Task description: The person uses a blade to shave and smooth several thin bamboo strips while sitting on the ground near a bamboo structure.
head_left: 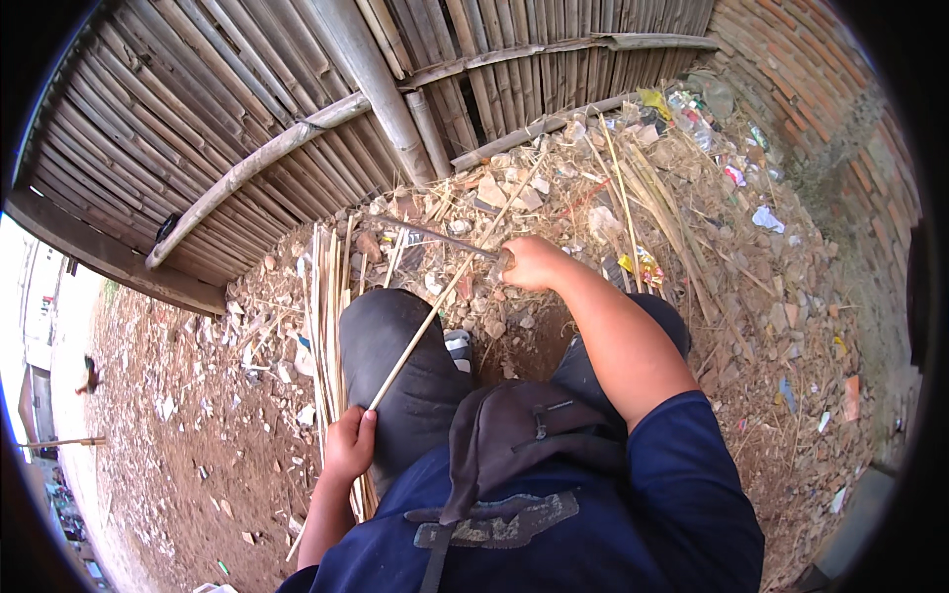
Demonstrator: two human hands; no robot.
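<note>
The slender bamboo strip (pixel 416 341) slants from near left, over the left thigh (pixel 384 341), toward the far rubble (pixel 514 193); it looks light, stiff yet springy, best gripped low, where the left hand (pixel 351 445)'s fingers close on it. The right hand (pixel 534 264) is clamped round a long-bladed knife (pixel 430 233), its fingertips hidden, and blade-to-strip contact is hard to make out.

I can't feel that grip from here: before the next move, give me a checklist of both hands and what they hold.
1. Left hand gripping long, thin, pale bamboo strip: ok.
2. Right hand gripping narrow, dark metal knife: ok.
3. Left hand apart from knife: ok.
4. Knife touching strip: cannot tell; they cross in view.
5. Strip clear of black-trousered left leg: not ok; it passes across.
</note>
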